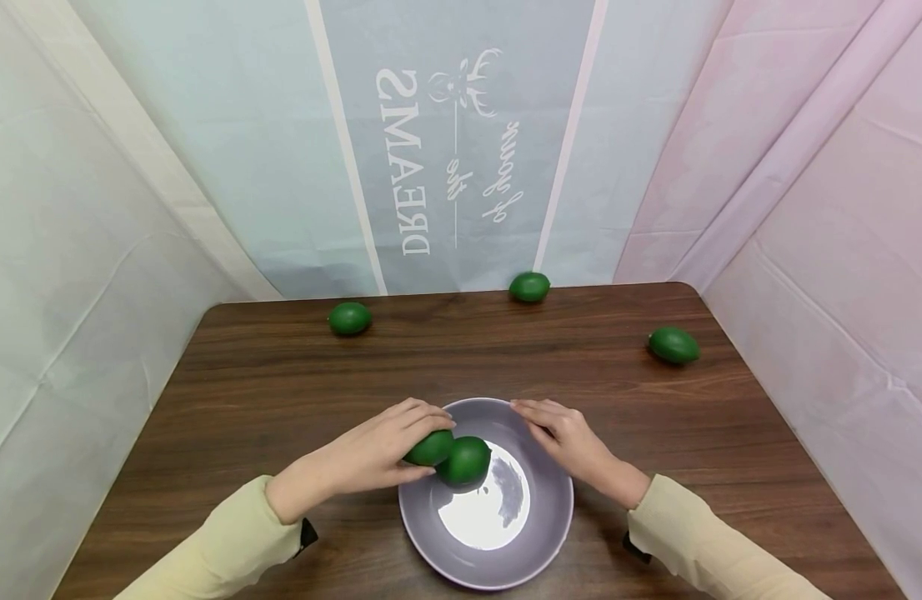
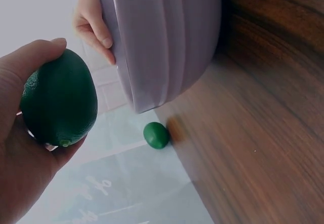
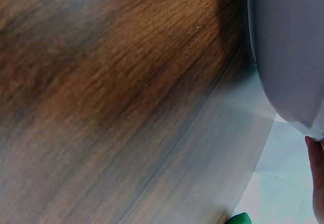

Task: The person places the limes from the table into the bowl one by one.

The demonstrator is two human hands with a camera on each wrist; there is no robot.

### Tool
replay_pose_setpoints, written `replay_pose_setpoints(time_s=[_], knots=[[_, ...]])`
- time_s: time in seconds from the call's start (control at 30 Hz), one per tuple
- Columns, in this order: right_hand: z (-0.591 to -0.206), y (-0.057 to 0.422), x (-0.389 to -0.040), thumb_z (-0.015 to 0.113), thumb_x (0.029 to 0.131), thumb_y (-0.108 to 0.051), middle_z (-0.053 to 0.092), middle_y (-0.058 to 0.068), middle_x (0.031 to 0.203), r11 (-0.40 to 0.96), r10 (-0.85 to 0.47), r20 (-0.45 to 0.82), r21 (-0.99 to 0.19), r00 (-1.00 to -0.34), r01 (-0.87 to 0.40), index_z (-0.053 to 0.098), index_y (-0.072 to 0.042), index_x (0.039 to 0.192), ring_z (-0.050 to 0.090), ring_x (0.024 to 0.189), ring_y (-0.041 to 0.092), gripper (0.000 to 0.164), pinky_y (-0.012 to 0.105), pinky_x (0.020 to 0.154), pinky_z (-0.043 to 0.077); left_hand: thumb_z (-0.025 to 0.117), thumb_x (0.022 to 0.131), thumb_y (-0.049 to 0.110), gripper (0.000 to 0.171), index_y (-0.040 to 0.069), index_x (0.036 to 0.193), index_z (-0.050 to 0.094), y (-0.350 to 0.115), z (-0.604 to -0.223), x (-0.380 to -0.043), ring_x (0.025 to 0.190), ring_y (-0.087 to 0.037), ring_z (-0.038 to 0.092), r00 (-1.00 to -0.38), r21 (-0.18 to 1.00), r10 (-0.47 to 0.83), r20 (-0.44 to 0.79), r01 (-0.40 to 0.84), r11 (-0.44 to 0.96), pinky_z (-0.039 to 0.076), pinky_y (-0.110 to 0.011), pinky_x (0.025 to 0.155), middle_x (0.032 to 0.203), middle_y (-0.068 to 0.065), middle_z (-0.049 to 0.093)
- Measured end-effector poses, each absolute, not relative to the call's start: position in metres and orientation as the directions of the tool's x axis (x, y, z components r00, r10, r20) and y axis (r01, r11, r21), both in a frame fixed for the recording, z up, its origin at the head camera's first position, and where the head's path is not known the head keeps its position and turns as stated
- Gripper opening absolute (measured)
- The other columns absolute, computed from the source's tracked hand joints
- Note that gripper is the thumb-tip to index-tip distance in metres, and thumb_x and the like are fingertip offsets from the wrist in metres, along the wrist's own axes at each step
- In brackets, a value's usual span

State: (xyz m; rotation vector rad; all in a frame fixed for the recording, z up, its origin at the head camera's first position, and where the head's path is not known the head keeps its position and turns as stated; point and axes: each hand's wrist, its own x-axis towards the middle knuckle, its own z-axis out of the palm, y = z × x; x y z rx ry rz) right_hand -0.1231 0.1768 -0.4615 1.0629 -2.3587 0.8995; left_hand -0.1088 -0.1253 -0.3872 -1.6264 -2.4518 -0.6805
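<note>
My left hand (image 1: 378, 446) grips a green lime (image 1: 429, 448) at the left rim of the purple bowl (image 1: 487, 575). In the left wrist view, the thumb and fingers wrap round the held lime (image 2: 61, 100), and the bowl's ribbed outer wall (image 2: 162, 41) stands beside it. Another lime (image 1: 464, 461) lies inside the bowl, next to the held one. My right hand (image 1: 573, 442) rests at the bowl's far right rim with its fingers fairly straight. Right wrist view: a fingertip (image 3: 310, 142) touches the rim.
Three more limes lie toward the table's far side: one at the back left (image 1: 349, 318), one at the back edge (image 1: 530, 287) and one at the right (image 1: 673, 345). Printed cloth (image 1: 453, 150) hangs behind the wooden table (image 1: 281, 400), with pale cloth at both sides.
</note>
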Motion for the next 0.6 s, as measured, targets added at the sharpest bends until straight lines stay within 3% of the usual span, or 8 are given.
replay_pose_setpoints(time_s=[0.6], knots=[[-0.463, 0.177, -0.123, 0.065, 0.073, 0.008, 0.066, 0.009, 0.105, 0.5, -0.511, 0.596, -0.38, -0.619, -0.778, 0.066, -0.001, 0.107, 0.062, 0.094, 0.024, 0.035, 0.029, 0.081, 0.048, 0.073, 0.077, 0.022, 0.051, 0.005, 0.12, 0.051, -0.118, -0.401, -0.1, 0.108, -0.015, 0.047, -0.377, 0.286, 0.872, 0.312, 0.913, 0.292, 0.04, -0.029, 0.092, 0.12, -0.003, 0.051]])
